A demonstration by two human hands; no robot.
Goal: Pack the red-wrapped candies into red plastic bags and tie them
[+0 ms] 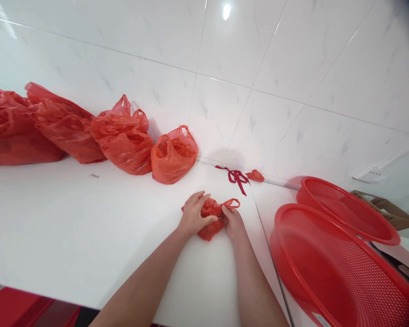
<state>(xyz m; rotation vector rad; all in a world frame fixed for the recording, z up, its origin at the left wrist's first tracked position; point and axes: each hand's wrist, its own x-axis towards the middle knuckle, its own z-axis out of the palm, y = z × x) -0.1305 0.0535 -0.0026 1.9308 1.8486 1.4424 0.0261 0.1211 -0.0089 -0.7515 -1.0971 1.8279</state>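
Observation:
A small, crumpled red plastic bag [210, 232] lies on the white table in front of me, with one loop handle standing out to the right. My left hand [193, 213] grips its left side, thumb apart from the fingers and the bag bunched between them. On the other side my right hand [233, 222] pinches the bag just below the loop. Something small and dark shows by the right fingertips, too small to name. Just beyond the hands lie a dark red ribbon [237, 177] and a little red plastic bundle [256, 175].
Several filled red plastic bags [173, 159] stand in a row along the tiled wall [163, 91], back left. Two large red mesh baskets [310, 272] stand at the right, past a seam in the white table [71, 236]. A cardboard box [391, 211] sits behind them.

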